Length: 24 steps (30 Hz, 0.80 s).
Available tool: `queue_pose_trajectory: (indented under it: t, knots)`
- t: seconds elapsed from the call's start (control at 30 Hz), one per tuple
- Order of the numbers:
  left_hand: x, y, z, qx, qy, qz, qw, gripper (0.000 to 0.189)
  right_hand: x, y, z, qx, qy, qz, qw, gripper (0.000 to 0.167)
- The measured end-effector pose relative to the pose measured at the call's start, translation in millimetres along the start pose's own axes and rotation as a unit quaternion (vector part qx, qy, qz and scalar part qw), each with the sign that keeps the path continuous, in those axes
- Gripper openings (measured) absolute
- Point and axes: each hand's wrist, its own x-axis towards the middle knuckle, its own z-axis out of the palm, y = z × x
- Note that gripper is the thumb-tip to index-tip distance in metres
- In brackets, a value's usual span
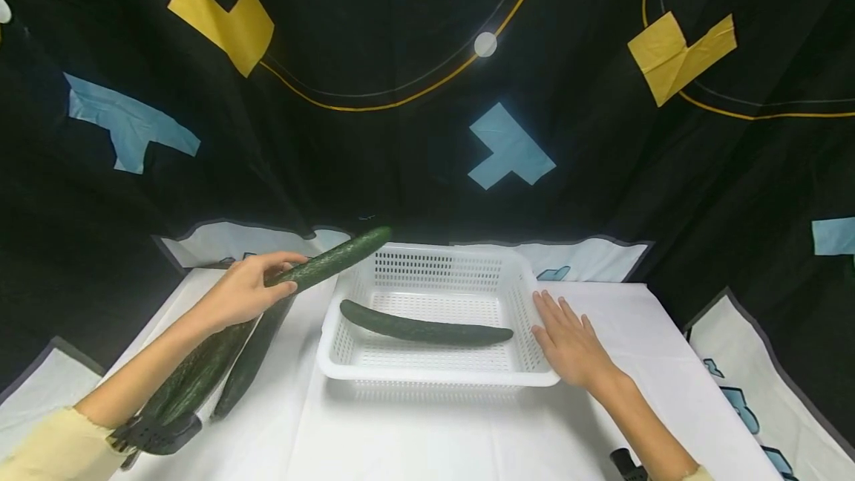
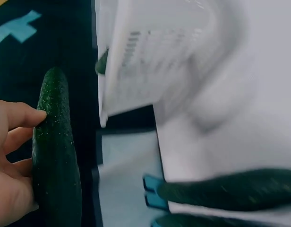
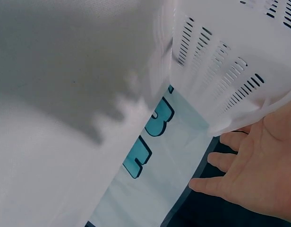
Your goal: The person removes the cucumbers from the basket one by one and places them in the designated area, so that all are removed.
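Note:
My left hand [image 1: 250, 289] grips a long dark green cucumber [image 1: 341, 260] and holds it up at the basket's left side, its far end over the back left corner. In the left wrist view, the thumb and fingers wrap one side of this cucumber [image 2: 55, 146]. A white plastic basket [image 1: 437, 377] with slotted walls stands in the middle of the table, and a second cucumber [image 1: 424, 329] lies across inside it. My right hand [image 1: 573, 340] rests with straight, spread fingers on the basket's right rim. The right wrist view shows that hand [image 3: 259, 165] against the rim.
More cucumbers [image 1: 250, 358] lie on the white table [image 1: 394, 440] at the left, partly under my left forearm. A black cloth [image 1: 401, 162] with yellow and blue shapes hangs behind the table.

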Motion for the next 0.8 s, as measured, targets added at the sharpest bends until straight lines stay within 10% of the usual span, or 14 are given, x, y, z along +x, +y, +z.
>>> queue_pose_trajectory:
  t: [0.47,0.8]
  knots:
    - [-74.7,-84.5,-22.6,-0.004,0.032,-0.136,0.9901,0.051,0.1,0,1,-0.006,-0.001,-0.003,1.0,0.059]
    - [-100.2,-130.9,-21.3,-0.027,0.053,-0.215,0.9747,0.056,0.4,1,0,-0.007,0.0,-0.001,1.0,0.059]
